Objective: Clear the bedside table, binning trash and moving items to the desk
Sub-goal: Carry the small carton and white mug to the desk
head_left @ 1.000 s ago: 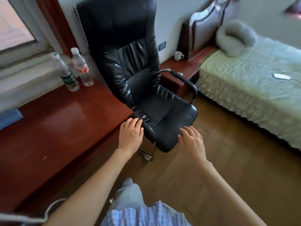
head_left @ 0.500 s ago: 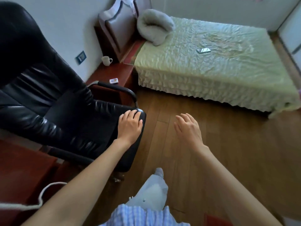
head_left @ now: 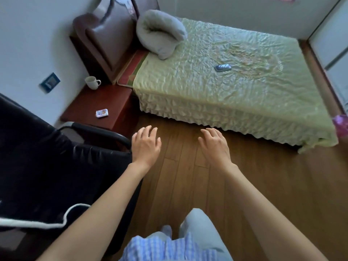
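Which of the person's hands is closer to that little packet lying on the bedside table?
The left hand is nearer. It hangs open just below and right of the small packet, beside the chair arm. The right hand, also open, is over the floor, farther right, toward the bed.

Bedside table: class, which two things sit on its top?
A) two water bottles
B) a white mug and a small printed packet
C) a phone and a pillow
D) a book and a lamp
B: the white mug stands at the back of the bedside table and the small printed packet lies nearer the front.
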{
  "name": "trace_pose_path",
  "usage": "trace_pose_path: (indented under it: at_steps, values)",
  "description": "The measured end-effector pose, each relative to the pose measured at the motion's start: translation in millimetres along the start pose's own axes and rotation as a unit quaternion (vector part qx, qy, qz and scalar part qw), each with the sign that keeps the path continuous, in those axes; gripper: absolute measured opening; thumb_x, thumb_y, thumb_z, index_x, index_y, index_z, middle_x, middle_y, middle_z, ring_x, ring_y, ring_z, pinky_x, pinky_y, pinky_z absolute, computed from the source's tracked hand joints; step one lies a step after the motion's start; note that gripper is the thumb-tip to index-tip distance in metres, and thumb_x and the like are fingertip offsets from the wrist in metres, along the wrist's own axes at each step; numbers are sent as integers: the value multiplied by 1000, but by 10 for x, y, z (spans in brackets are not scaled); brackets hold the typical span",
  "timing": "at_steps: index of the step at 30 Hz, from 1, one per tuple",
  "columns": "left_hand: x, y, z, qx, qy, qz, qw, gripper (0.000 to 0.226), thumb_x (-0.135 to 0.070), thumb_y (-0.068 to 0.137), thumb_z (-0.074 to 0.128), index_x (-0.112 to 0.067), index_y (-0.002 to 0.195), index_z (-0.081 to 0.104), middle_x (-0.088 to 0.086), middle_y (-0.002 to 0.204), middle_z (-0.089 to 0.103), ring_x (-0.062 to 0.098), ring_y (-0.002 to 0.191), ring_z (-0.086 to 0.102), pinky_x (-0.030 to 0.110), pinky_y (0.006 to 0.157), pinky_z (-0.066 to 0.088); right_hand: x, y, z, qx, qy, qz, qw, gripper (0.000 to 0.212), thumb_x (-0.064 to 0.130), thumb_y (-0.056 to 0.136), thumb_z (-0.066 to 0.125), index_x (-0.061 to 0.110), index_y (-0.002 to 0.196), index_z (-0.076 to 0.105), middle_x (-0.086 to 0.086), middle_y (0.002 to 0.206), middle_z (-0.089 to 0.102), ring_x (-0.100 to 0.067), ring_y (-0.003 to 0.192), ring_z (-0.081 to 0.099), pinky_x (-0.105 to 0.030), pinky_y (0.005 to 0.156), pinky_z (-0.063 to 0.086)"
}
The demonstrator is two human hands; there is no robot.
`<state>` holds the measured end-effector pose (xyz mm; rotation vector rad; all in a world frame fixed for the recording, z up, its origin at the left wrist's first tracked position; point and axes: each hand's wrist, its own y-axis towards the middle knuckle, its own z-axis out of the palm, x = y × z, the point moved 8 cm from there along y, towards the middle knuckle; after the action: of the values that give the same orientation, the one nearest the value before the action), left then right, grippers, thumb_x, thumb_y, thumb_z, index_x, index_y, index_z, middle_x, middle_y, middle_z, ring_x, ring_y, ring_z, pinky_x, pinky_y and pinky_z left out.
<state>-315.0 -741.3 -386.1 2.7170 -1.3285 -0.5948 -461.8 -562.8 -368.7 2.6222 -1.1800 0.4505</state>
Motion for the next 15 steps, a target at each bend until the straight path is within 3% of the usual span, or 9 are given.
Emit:
trace_pose_path:
  at_steps: [15]
  values:
    - [359,2073,610,-45,41,-218,974,38,-26,91,54,-9,124,58,13,129,57,29,122,50,47,99,41,141,2987,526,122,-1,-184,975,39,29,98,41,11,132,48,-6,135,51,-24,130,40,-39,108,33]
